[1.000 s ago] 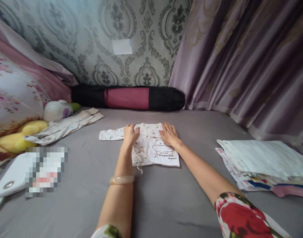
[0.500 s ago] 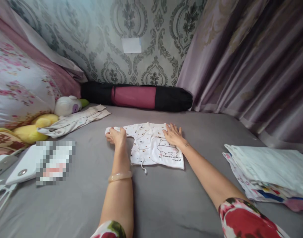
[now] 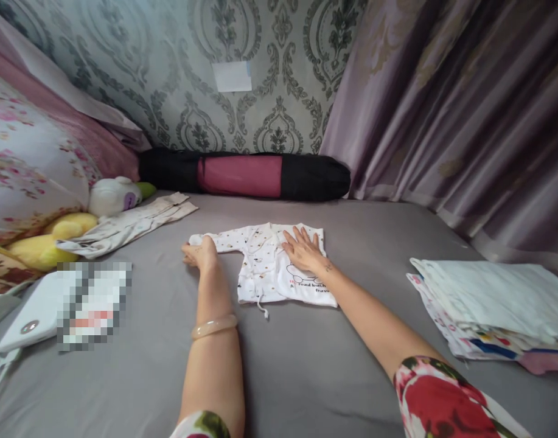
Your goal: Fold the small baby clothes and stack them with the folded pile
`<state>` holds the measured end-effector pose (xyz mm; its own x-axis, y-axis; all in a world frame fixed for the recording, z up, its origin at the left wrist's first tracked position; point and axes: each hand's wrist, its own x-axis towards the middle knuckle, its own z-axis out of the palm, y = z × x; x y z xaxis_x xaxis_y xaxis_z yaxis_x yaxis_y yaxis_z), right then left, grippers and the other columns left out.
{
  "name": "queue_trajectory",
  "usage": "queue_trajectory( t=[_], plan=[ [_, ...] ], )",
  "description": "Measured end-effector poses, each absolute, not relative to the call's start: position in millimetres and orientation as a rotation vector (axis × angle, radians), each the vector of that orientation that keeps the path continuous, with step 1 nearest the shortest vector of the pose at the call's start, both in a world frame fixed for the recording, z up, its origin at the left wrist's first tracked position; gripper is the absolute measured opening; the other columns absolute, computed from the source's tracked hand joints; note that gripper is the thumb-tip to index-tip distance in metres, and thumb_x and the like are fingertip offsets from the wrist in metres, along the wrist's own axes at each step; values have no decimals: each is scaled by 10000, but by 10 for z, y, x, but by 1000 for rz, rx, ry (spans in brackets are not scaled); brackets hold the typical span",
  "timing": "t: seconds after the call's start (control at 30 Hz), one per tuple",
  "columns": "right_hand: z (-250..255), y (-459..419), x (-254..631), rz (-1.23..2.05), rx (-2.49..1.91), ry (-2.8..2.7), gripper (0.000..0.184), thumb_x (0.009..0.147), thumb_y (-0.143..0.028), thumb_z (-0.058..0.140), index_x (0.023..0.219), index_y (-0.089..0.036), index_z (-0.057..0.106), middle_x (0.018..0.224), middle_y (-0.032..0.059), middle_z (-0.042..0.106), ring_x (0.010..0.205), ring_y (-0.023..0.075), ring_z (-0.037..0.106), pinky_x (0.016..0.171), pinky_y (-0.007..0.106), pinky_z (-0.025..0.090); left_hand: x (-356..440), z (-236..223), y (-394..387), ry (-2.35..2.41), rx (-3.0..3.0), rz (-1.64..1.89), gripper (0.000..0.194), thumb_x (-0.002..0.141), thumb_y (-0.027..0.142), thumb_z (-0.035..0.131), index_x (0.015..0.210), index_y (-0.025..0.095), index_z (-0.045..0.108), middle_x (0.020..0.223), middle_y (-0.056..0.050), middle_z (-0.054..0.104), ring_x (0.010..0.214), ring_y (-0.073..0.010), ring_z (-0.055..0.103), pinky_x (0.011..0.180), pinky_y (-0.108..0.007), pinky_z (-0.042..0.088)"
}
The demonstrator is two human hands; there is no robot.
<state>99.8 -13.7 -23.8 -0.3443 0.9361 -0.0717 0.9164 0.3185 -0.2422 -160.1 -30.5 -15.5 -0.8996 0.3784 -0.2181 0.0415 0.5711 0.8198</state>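
Note:
A small white baby shirt lies on the grey bedsheet, printed with little dots, a cartoon animal and lettering. Its left sleeve stretches out sideways, and a tie cord hangs off the lower hem. My left hand has its fingers closed on the cuff end of that sleeve. My right hand rests flat on the upper right of the shirt, fingers spread, covering part of the cartoon. The shirt's other sleeve does not show.
A stack of folded clothes is at right. Light patterned trousers, plush toys and a white device with cables lie at left. A long black-and-maroon bag lies along the wall, beside the curtain.
My right hand has slid left from the shirt's right edge onto its front. My left hand has shifted outward along the sleeve toward the cuff. The camera view has moved slightly.

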Motion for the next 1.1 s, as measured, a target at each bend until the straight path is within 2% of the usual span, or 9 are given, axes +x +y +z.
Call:
queue_trajectory(
  t=[0.13, 0.27, 0.37, 0.6, 0.7, 0.8, 0.87, 0.97, 1.1],
  plan=[
    [-126, -130, 951, 473, -1742, -2471, 618, 1010, -501, 176, 1566, -237, 231, 1642, 100, 111, 1505, 325, 45, 1162, 636, 42, -1583, -108, -313, 2437, 381, 1241, 621, 824, 331, 475, 1390, 134, 313, 1332, -242, 469, 1273, -384, 468, 945, -494, 437],
    [-92, -175, 824, 430, -1537, -2542, 621, 1015, -457, 165, 1570, -183, 209, 1640, 81, 118, 1513, 233, 49, 1203, 531, 6, -1557, -84, -319, 2510, 454, 1274, 566, 841, 300, 475, 1345, 65, 371, 1311, -260, 504, 1328, -371, 416, 1043, -479, 364],
    [-175, -216, 756, 442, -1474, -2588, 628, 1013, -436, 173, 1561, -136, 233, 1634, 80, 149, 1510, 220, 80, 1214, 484, 7, -1562, -132, -304, 2530, 477, 1315, 534, 841, 272, 473, 1311, 34, 385, 1324, -280, 477, 1324, -369, 421, 1053, -463, 363],
    [-213, -203, 768, 482, -1461, -2599, 607, 1018, -427, 200, 1536, -126, 299, 1618, 94, 222, 1498, 249, 148, 1209, 505, 66, -1621, -248, -243, 2566, 366, 1417, 376, 752, 140, 555, 1125, 103, 522, 1229, -223, 560, 1259, -340, 497, 1037, -428, 408],
    [-109, -169, 720, 463, -1468, -2607, 555, 1025, -400, 238, 1470, -122, 418, 1587, 132, 300, 1480, 279, 204, 1190, 550, 93, -1667, -288, -221, 2575, 375, 1425, 303, 738, 128, 557, 1041, 128, 563, 1144, -207, 614, 1231, -344, 523, 1022, -437, 418],
    [-27, -121, 576, 343, -1392, -2630, 449, 1025, -315, 287, 1298, -123, 587, 1542, 146, 379, 1448, 285, 268, 1178, 550, 113, -1714, -329, -208, 2556, 444, 1456, 203, 724, 128, 550, 918, 171, 590, 1017, -190, 661, 1164, -359, 572, 980, -452, 437],
    [-1, -86, 437, 284, -1310, -2660, 393, 1017, -252, 317, 1248, -137, 614, 1498, 133, 441, 1391, 257, 357, 1170, 486, 173, -1739, -344, -204, 2536, 466, 1478, 142, 723, 142, 545, 850, 189, 587, 959, -183, 675, 1118, -360, 600, 959, -452, 447],
    [1, -38, 225, 300, -1238, -2712, 373, 1016, -235, 329, 1273, -168, 592, 1367, 108, 555, 1258, 224, 482, 1083, 380, 321, -1769, -336, -187, 2492, 468, 1551, 52, 720, 191, 560, 763, 217, 548, 877, -145, 675, 1076, -347, 616, 938, -440, 462],
    [-28, 17, 37, 245, -1323, -2710, 370, 1018, -312, 336, 1248, -211, 607, 1280, 107, 571, 1199, 257, 498, 997, 374, 385, -1815, -294, -96, 2181, 364, 1817, 112, 731, 271, 551, 694, 236, 452, 705, -36, 597, 926, -269, 641, 800, -366, 516]
  ],
)
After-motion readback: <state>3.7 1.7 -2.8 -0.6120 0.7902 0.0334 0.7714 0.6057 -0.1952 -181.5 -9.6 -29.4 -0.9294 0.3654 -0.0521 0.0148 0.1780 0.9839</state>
